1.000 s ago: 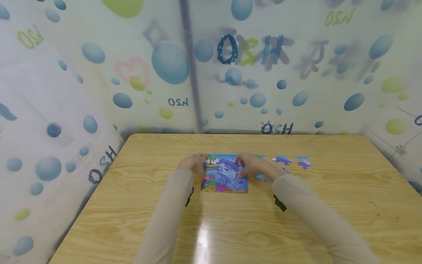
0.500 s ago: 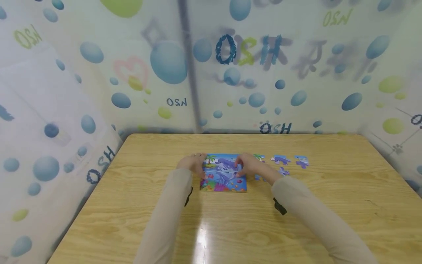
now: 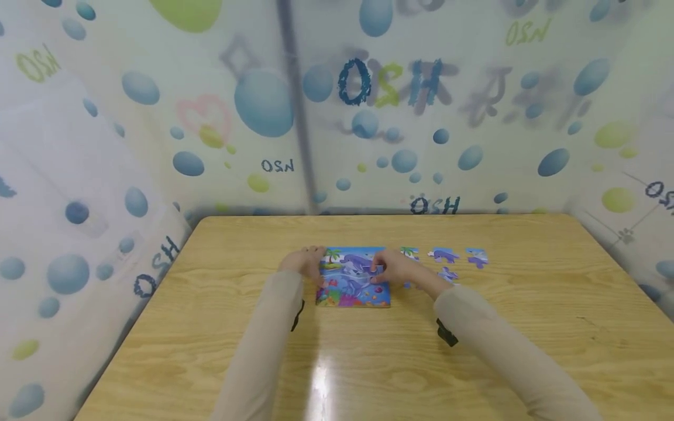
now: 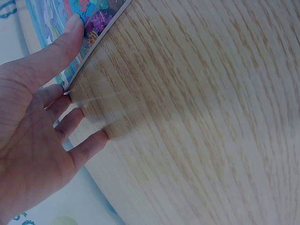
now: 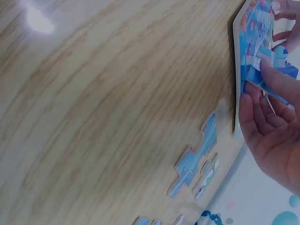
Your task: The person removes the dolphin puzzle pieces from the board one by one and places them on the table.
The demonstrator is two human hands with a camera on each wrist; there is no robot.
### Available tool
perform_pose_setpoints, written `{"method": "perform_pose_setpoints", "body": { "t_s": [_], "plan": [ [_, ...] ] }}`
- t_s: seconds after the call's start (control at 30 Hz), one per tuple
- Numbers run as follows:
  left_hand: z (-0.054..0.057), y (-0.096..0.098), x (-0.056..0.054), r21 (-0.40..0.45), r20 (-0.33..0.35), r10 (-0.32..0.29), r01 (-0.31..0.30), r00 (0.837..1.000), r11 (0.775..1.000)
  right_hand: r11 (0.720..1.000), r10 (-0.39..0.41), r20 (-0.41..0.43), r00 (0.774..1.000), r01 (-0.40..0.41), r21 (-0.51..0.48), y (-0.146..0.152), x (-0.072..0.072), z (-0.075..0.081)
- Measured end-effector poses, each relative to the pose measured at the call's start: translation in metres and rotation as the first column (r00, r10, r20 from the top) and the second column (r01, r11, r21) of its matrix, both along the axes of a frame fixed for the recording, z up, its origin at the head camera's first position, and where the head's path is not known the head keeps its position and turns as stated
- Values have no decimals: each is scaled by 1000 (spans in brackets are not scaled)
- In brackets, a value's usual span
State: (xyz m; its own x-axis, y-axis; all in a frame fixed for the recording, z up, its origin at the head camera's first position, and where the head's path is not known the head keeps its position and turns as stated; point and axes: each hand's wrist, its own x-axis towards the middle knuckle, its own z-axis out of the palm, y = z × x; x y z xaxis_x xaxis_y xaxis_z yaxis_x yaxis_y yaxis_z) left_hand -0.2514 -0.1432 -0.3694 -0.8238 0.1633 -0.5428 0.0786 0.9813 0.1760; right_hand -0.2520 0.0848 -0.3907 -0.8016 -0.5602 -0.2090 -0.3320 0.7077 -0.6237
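Nearest come two pale sleeves, each with a black band showing beneath it, reaching over a wood-grain counter. Between the hands lies the puzzle, flat, with a dolphin and a palm tree on it. The left hand is spread wide at its left side. From the head, its thumb is hard to make out; the left wrist view shows the thumb lying on the picture, with the other fingers slightly bent beside the corner, their tips on the counter. At the puzzle's right side, the right hand is narrow, pinching a puzzle piece. That piece is mostly covered by fingers from above, but the right wrist view shows it between thumb and fingers, over the puzzle. This view also catches the puzzle's thick pale rim and a long knobbed blue piece just beside it. Loose pieces sit apart to the right, some partly behind the right hand in the head view. Beyond the counter's far edge stands a wall printed with bubbles and reversed letters.
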Motion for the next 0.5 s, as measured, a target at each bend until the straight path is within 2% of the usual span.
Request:
{"method": "perform_pose_setpoints", "body": {
  "t_s": [0.3, 0.5],
  "plan": [
    [1, 1, 2, 3, 4, -6, 6, 1000, 1000, 998, -32, 109, 994, 36, -42, 15, -4, 2],
    [1, 1, 3, 4, 12, -2, 2, 1000, 1000, 995, -32, 116, 993, 44, -95, 32, -5, 10]
  ]
}}
